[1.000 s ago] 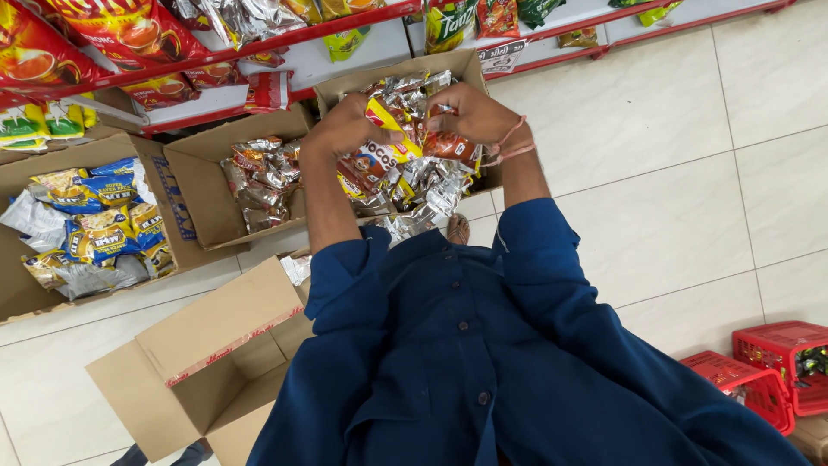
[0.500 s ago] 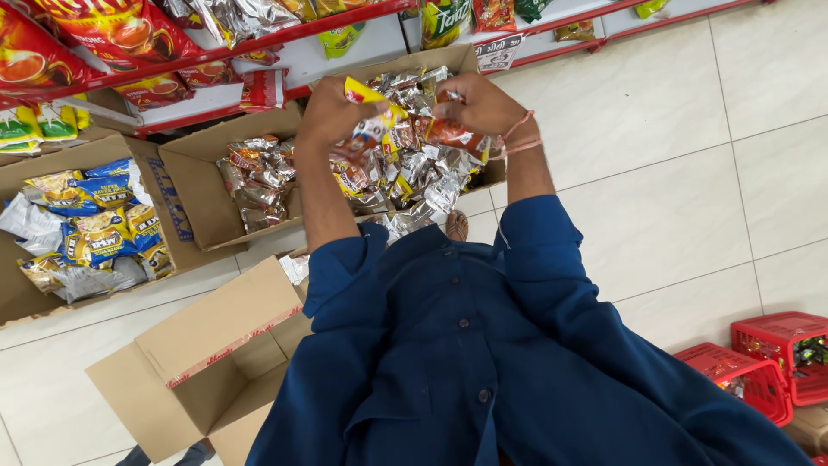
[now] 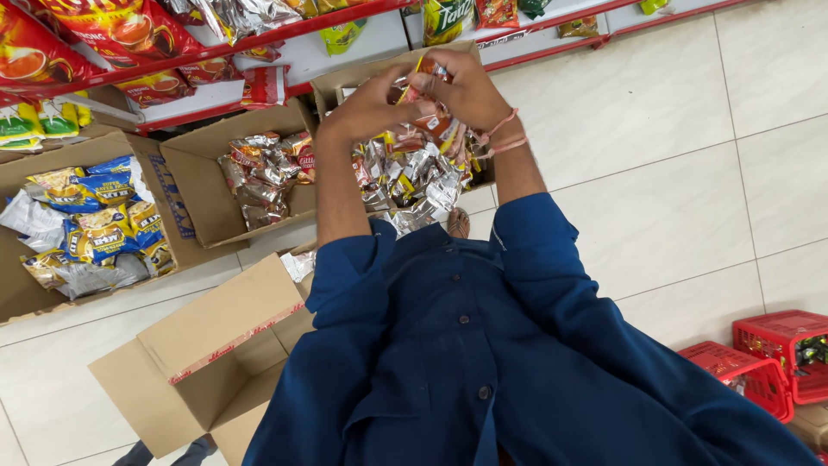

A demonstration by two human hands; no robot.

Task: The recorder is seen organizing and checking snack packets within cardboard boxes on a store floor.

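Both hands are closed on one bundle of sachets [image 3: 414, 164]: crinkled silver foil strips with red and yellow fronts, hanging limp in a ragged bunch; the left hand [image 3: 366, 108] pinches the top from one side, fingers curled tight, and the right hand [image 3: 470, 91], with pink threads at the wrist, grips the other side, fingers wrapped over the foil; the bundle hangs above an open brown box [image 3: 345, 82] by the shelf [image 3: 285, 30]; compared with half a second ago, the hands have risen and drawn closer together, and the bundle hangs longer beneath them; four cardboard boxes show: that one, a box of similar foil packs [image 3: 259, 177], a box of blue and yellow packets [image 3: 86, 224], and a box [image 3: 207, 362] with flaps spread on the pale tiled floor [image 3: 673, 155]; two red plastic baskets [image 3: 768, 362] sit at the right.
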